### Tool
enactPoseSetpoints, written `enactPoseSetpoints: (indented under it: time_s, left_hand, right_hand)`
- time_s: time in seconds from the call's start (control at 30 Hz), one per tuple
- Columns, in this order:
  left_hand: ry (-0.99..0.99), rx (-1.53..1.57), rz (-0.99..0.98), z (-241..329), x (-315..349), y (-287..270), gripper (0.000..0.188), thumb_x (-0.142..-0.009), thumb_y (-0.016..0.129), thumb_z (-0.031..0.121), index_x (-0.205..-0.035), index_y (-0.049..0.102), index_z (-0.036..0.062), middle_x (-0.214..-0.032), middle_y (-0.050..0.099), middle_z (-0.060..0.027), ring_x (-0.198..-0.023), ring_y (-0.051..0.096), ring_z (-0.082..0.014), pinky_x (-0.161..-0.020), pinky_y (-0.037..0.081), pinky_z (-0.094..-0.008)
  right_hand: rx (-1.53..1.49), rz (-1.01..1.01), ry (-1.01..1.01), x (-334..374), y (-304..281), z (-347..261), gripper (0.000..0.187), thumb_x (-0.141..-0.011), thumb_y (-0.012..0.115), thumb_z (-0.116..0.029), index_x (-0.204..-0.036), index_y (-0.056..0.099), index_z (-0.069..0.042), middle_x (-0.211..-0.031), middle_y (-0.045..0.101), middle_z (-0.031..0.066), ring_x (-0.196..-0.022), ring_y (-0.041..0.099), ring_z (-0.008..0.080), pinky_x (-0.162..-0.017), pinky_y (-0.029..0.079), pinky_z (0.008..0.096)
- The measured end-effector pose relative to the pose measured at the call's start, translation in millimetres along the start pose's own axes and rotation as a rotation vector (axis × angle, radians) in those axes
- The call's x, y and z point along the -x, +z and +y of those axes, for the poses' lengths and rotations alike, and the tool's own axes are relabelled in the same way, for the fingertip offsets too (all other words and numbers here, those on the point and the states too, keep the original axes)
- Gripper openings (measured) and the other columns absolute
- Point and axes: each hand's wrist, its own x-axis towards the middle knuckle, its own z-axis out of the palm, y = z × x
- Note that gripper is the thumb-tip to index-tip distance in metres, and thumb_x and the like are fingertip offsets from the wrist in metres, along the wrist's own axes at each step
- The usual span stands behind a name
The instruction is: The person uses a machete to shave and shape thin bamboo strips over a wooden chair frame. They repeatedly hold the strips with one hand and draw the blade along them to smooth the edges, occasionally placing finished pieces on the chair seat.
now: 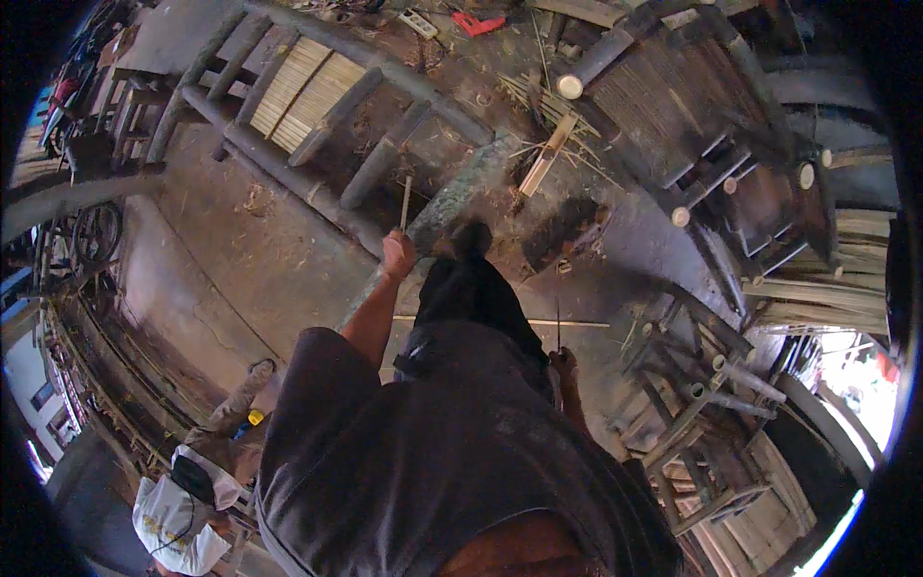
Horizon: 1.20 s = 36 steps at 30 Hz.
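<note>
My left hand (398, 255) is closed around a short, pale bamboo strip (407, 202) that points away from me. Ahead of it lies a large frame of dark bamboo poles (279, 168) with a slatted pale panel (306, 91) set in it. At my right side, my right hand (564, 365) grips what looks like a knife (558, 325), its thin dark blade pointing forward. A long thin bamboo stick (500, 321) passes crosswise near my legs, partly hidden by them. A split bamboo piece (548, 159) rests beyond my feet.
Bamboo chairs or frames (673, 115) stand at the far right, more frames (702, 385) at the near right. A red tool (478, 23) and a power strip (418, 24) lie far ahead. Another person in white (178, 514) is at the lower left. Shavings litter the floor.
</note>
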Motion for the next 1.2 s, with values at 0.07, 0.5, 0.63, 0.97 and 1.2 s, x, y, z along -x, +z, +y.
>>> enactPoseSetpoints:
  time_s: [0.07,0.5,0.63,0.97,1.2]
  left_hand:
    - [-0.015,-0.048,0.061,2.7,-8.0,-0.9,0.024,-0.089,0.054,0.026,-0.1,0.063,0.0063,-0.098,0.066,-0.0205,-0.096,0.063,-0.0383,-0.088,0.044,-0.0538]
    - [0.168,-0.592,-0.559,-13.5,-59.7,-41.5,0.043,-0.095,0.044,0.036,-0.127,0.062,0.0135,-0.126,0.063,-0.012,-0.122,0.055,-0.0306,-0.116,0.019,-0.0513]
    - [0.307,-0.581,-0.639,-17.6,-59.0,-60.1,0.043,-0.095,0.046,0.037,-0.127,0.063,0.0149,-0.131,0.06,-0.0145,-0.132,0.046,-0.0321,-0.117,0.017,-0.0499]
    - [0.589,-0.55,-0.382,-65.5,-75.2,-29.7,0.04,-0.093,0.051,0.043,-0.107,0.071,0.0109,-0.113,0.068,-0.012,-0.118,0.058,-0.0314,-0.109,0.035,-0.0483]
    - [0.621,-0.459,-0.27,-103.4,-50.1,-43.8,0.032,-0.088,0.054,0.044,-0.099,0.071,0.0177,-0.102,0.068,-0.0039,-0.105,0.061,-0.0243,-0.101,0.039,-0.0499]
  right_hand:
    - [-0.049,-0.044,0.157,0.4,-9.0,-48.1,0.053,-0.088,0.064,-0.028,-0.132,0.053,0.0,-0.072,0.06,0.0055,-0.062,0.056,0.0145,-0.058,0.048,0.0323]
    - [0.188,0.044,0.175,63.5,25.8,40.2,0.051,-0.085,0.069,-0.034,-0.123,0.059,0.0,-0.072,0.065,0.0109,-0.064,0.063,0.0186,-0.061,0.051,0.036]
    - [0.17,0.006,0.072,98.2,33.2,66.1,0.05,-0.087,0.069,-0.032,-0.122,0.058,0.001,-0.074,0.066,0.0088,-0.068,0.064,0.0172,-0.061,0.051,0.0347]
    - [0.161,0.237,0.017,112.8,86.3,56.5,0.054,-0.086,0.07,-0.03,-0.129,0.055,-0.001,-0.081,0.065,0.0123,-0.069,0.06,0.0155,-0.06,0.048,0.0343]
    - [0.193,0.15,0.224,108.9,70.8,5.6,0.056,-0.082,0.068,-0.028,-0.13,0.054,-0.002,-0.075,0.065,0.0109,-0.067,0.062,0.0189,-0.061,0.05,0.0354]
